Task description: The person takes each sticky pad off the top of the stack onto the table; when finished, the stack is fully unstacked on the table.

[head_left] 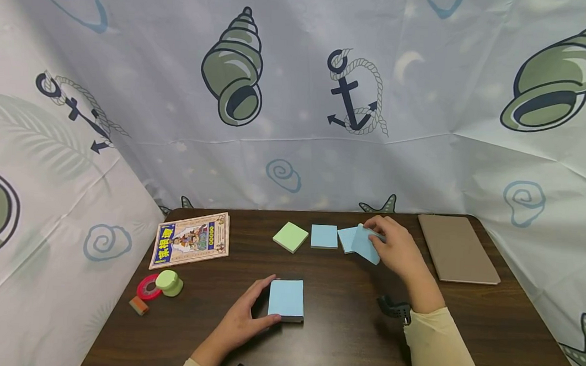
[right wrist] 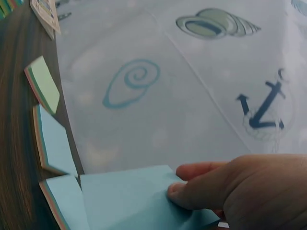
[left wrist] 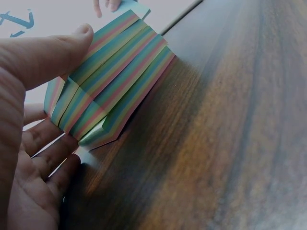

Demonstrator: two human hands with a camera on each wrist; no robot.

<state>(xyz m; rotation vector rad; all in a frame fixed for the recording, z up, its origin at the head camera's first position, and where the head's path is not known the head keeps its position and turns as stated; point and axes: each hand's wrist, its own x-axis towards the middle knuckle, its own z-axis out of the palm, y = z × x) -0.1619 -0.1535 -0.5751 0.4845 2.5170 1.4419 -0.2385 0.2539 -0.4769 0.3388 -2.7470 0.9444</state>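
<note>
My left hand [head_left: 241, 319] grips the left side of a thick stack of sticky notes [head_left: 287, 297] with a blue top, on the table near its front middle. In the left wrist view the stack's sides show many coloured layers, with the thumb on one side and fingers on the other. My right hand [head_left: 398, 246] pinches a blue sticky note [right wrist: 129, 191] between thumb and fingers at the back right. This note overlaps a thin blue pad [head_left: 346, 239]. Left of that lie another blue pad [head_left: 324, 236] and a green pad [head_left: 290, 237], forming a row.
On the left lie a printed booklet [head_left: 190, 239], a red ring [head_left: 148, 287], a light-green round item [head_left: 169, 282] and a small orange block [head_left: 139, 306]. A brown flat board [head_left: 458, 248] rests at the right back. A patterned curtain [head_left: 297, 95] hangs behind the table [head_left: 344, 340].
</note>
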